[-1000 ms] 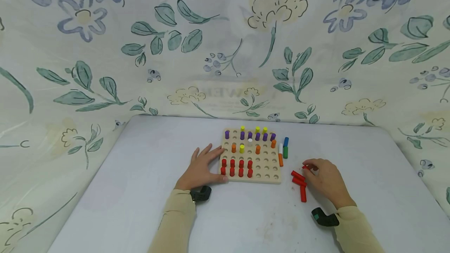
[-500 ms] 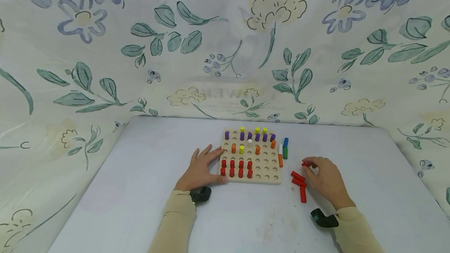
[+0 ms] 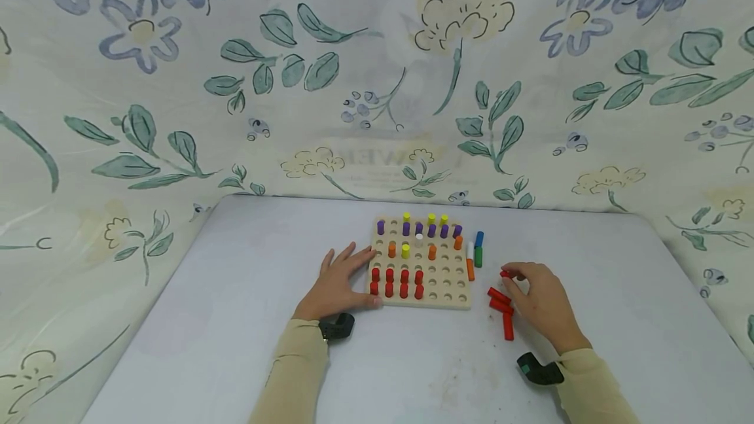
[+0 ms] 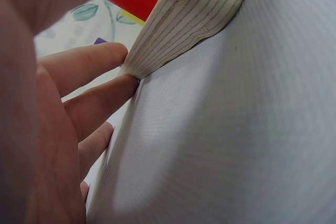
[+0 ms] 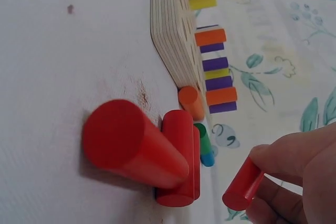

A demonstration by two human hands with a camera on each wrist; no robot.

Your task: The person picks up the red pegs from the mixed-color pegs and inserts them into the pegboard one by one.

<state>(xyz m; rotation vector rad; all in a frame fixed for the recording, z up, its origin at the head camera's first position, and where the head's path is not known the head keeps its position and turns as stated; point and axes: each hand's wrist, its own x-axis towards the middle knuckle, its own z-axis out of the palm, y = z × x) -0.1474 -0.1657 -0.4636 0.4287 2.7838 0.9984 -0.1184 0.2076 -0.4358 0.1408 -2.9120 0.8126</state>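
A wooden pegboard [image 3: 448, 301] lies on the white table, with rows of round holes and coloured pegs standing in it. My left hand [image 3: 334, 290] rests at its left side, fingers spread and fairly straight. The thumb is at the front left corner, and in the left wrist view the fingertips [image 4: 119, 53] touch the board's layered edge. Right of the board, my right hand [image 3: 544, 300] pinches a red peg [image 5: 243, 186] between thumb and fingers, raised above the table. Beside it lie loose red pegs [image 3: 508, 327], touching one another.
Red pegs [image 3: 404, 276] fill part of the two front rows; purple, yellow, orange and white ones stand farther back. Along the board's right side lie loose blue [image 3: 480, 239], green [image 3: 478, 257], white and orange [image 3: 470, 271] pegs. A flowered cloth [image 3: 377, 84] hangs behind the table.
My right hand has shifted slightly left with the red peg, whose end now shows farther left past the fingertips. The left hand and board have stayed put.
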